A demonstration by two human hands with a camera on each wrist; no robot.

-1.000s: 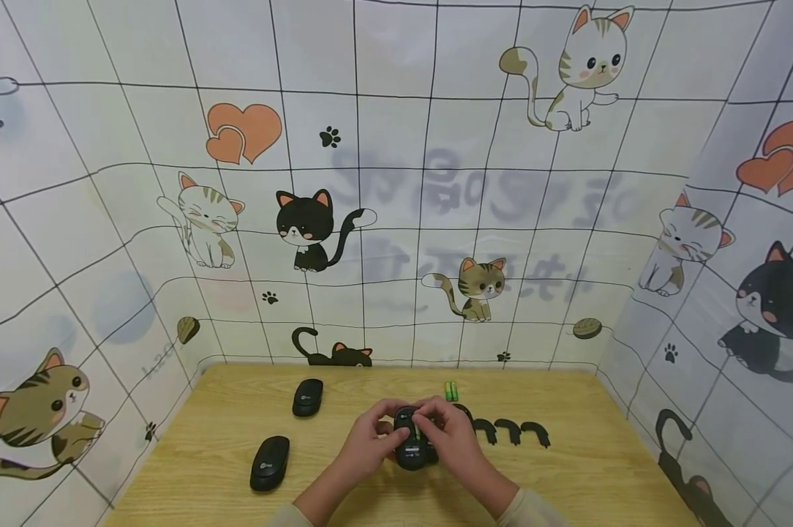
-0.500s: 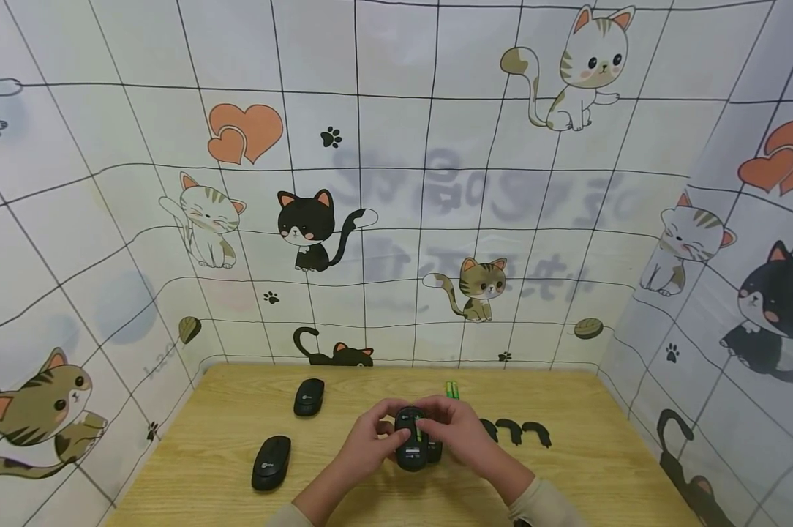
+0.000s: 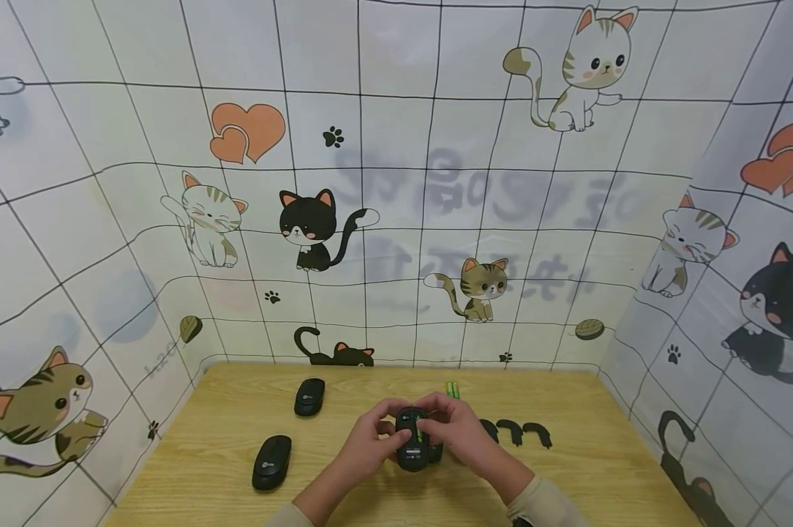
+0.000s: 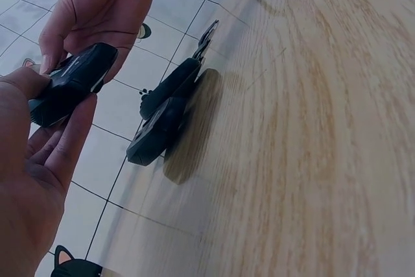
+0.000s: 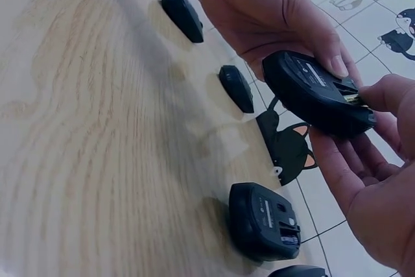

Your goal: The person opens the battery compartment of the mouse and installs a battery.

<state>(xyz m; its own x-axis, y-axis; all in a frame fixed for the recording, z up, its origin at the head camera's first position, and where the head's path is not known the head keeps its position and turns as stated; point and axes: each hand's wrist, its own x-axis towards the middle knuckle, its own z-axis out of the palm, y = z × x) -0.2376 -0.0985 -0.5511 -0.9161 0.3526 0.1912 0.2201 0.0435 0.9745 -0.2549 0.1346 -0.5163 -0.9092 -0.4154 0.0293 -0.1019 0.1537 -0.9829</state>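
Note:
Above the table, a black computer mouse [image 3: 411, 457] is held underside up, its battery compartment uncovered. My left hand [image 3: 370, 443] grips its left side, thumb on the underside. From the right, my right hand [image 3: 459, 432] holds it with fingers beneath the body and the thumb at a green battery [image 3: 419, 433] in the compartment. In the right wrist view that battery [image 5: 352, 99] lies in the slot under the right thumb. The left wrist view shows both hands around the mouse [image 4: 74, 85]; its compartment is hidden there.
Another upturned mouse [image 5: 262, 222] with its compartment uncovered lies near the right hand. Two upright mice [image 3: 271, 462] [image 3: 309, 397] sit at left. Two green batteries [image 3: 453, 390] lie behind the hands, and several curved black pieces [image 3: 538, 434] at right. A patterned curtain [image 3: 396, 219] borders the wooden table.
The right hand has shifted slightly and its wrist has moved right, covering some of the curved black pieces. Its thumb stays at the battery. The left hand keeps its hold on the mouse.

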